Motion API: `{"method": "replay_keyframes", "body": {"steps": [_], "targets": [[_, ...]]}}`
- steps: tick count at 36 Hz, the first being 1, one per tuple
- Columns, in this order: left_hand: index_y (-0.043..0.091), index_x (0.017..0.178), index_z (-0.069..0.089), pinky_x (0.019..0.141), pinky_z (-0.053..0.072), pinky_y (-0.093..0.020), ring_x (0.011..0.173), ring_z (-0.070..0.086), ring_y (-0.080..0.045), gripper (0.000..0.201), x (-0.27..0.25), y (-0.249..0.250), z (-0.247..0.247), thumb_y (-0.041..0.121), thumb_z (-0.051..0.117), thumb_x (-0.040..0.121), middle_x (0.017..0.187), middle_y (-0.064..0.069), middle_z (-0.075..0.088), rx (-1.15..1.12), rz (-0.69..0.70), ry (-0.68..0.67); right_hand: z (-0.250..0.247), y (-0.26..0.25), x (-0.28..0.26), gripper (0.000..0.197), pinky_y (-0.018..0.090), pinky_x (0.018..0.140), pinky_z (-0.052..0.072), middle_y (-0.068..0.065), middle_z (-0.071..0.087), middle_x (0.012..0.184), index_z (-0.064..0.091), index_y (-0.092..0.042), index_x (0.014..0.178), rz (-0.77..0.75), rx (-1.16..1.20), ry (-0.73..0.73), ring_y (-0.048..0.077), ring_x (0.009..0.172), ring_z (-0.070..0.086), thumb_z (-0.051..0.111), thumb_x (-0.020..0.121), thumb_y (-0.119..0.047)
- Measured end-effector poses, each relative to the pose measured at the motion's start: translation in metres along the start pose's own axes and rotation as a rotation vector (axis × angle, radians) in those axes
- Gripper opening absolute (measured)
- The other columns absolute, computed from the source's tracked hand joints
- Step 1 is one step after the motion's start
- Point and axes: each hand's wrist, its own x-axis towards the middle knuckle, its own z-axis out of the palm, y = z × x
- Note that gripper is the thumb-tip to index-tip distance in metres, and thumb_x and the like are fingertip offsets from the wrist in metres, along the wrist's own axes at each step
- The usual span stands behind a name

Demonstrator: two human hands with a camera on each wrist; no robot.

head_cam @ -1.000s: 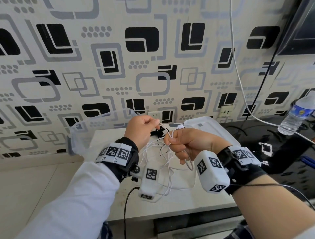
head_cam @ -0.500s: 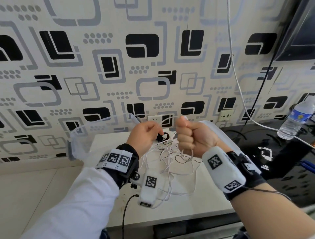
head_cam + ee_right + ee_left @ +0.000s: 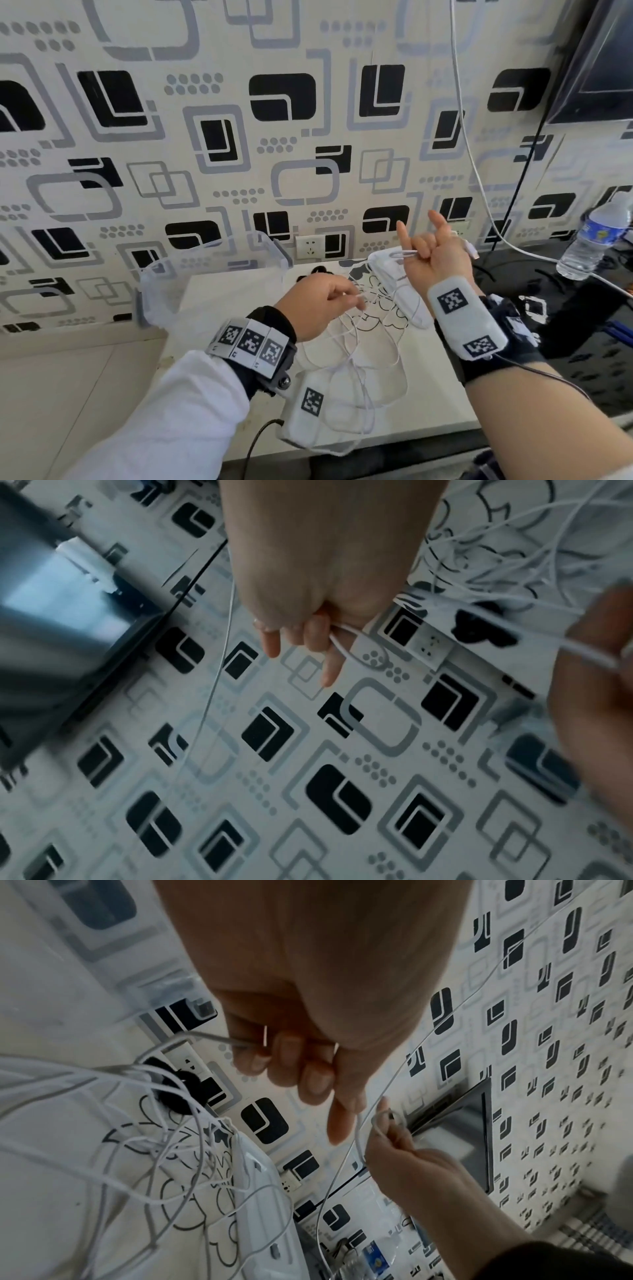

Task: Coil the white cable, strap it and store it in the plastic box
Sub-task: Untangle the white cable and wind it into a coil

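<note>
The white cable (image 3: 397, 254) lies in loose tangled loops on the white table (image 3: 212, 308). My left hand (image 3: 352, 301) pinches a strand above the loops, and its curled fingers (image 3: 291, 1064) show in the left wrist view. My right hand (image 3: 424, 246) is raised to the right, index and little finger stretched out, middle fingers curled round a doubled bit of cable (image 3: 342, 642). The cable's plug end sticks out past that hand. A black strap (image 3: 318, 270) lies by the wall behind the loops. The clear plastic box (image 3: 178, 274) stands open at the back left.
The box's white lid (image 3: 411, 301) lies under the cable, right of centre. A wall socket (image 3: 310, 247) sits behind the strap. A water bottle (image 3: 596, 240) stands on the dark surface (image 3: 513, 274) at right, below a screen (image 3: 603, 61). Another white wire (image 3: 469, 147) hangs down the wall.
My right hand has lifted and swung to the right, opening its index and little finger and drawing cable with it. My left hand has dropped slightly, still pinching a strand.
</note>
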Motion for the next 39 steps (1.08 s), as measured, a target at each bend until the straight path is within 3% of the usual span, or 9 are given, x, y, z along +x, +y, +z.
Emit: {"method": "replay_keyframes", "body": {"steps": [3,6,10,13,16,21,28,34,39], "targets": [[0.030,0.087,0.072,0.067,0.048,-0.040,0.074,0.058,-0.031,0.022,0.001,0.001,-0.002,0.025,0.052,0.095,0.083,-0.012,0.067,-0.004,0.035,0.040,0.000,0.006,-0.005,0.014,0.042,0.096,0.048,-0.003,0.042,0.042,0.055,-0.007,0.090,-0.125,-0.430,-0.056,0.009,0.041,0.042,0.050,0.099,-0.017],[0.030,0.088,0.073,0.086,0.053,-0.040,0.088,0.066,-0.011,0.022,0.003,0.001,-0.006,0.020,0.056,0.095,0.090,0.008,0.073,-0.011,0.039,0.099,0.004,0.023,-0.011,0.023,0.039,0.076,0.060,-0.001,0.040,0.054,0.063,-0.011,0.099,-0.259,-0.960,-0.096,0.006,0.047,0.045,0.041,0.101,-0.015],[0.031,0.082,0.071,0.080,0.054,-0.043,0.081,0.067,-0.023,0.020,0.006,0.002,-0.011,0.023,0.058,0.094,0.084,-0.004,0.073,0.006,0.061,0.207,0.003,0.044,-0.017,0.026,0.036,0.058,0.054,0.002,0.044,0.056,0.063,-0.020,0.085,-0.154,-1.383,-0.321,0.017,0.053,0.046,0.042,0.100,-0.014],[0.023,0.078,0.068,0.076,0.051,-0.030,0.079,0.065,-0.014,0.019,0.008,0.000,-0.017,0.017,0.060,0.093,0.080,0.002,0.071,0.021,0.063,0.309,-0.001,0.051,-0.020,0.031,0.027,0.044,0.044,0.008,0.047,0.059,0.062,-0.013,0.077,-0.030,-1.514,-0.422,0.020,0.051,0.043,0.045,0.100,-0.025],[0.016,0.077,0.067,0.071,0.047,-0.022,0.075,0.062,-0.007,0.018,0.010,-0.004,-0.022,0.017,0.059,0.094,0.076,0.005,0.068,0.038,0.051,0.364,-0.001,0.052,-0.020,0.047,0.022,0.041,0.026,0.001,0.039,0.051,0.064,-0.004,0.078,0.087,-1.512,-0.503,0.014,0.044,0.029,0.039,0.101,-0.036],[0.009,0.077,0.064,0.069,0.045,-0.020,0.073,0.060,-0.009,0.017,0.012,-0.009,-0.026,0.018,0.063,0.092,0.073,0.004,0.064,0.040,0.033,0.394,0.000,0.053,-0.021,0.070,0.024,0.045,0.022,0.003,0.034,0.053,0.065,-0.001,0.078,0.239,-1.493,-0.608,0.016,0.045,0.025,0.025,0.099,-0.054],[0.015,0.077,0.066,0.080,0.053,-0.040,0.083,0.065,-0.017,0.016,0.012,-0.016,-0.027,0.018,0.063,0.092,0.082,-0.002,0.071,0.008,0.004,0.390,0.006,0.046,-0.025,0.047,0.025,0.047,0.013,-0.001,0.025,0.054,0.048,-0.009,0.066,0.383,-1.361,-0.701,0.014,0.048,0.017,0.038,0.102,-0.037],[0.018,0.077,0.066,0.064,0.038,-0.012,0.065,0.052,0.003,0.015,0.011,-0.014,-0.027,0.018,0.063,0.091,0.070,0.010,0.061,0.018,0.028,0.400,0.001,0.046,-0.023,0.045,0.025,0.049,0.027,0.003,0.044,0.060,0.041,-0.015,0.060,0.486,-1.196,-0.694,0.019,0.057,0.036,0.035,0.103,-0.029],[0.012,0.080,0.067,0.058,0.034,-0.007,0.060,0.050,0.008,0.016,0.013,-0.018,-0.035,0.019,0.062,0.093,0.064,0.014,0.055,0.029,0.019,0.521,0.004,0.036,-0.021,0.037,0.022,0.042,0.031,-0.006,0.030,0.043,0.047,-0.011,0.073,0.536,-0.796,-0.654,0.010,0.037,0.028,0.033,0.101,-0.029]]}}
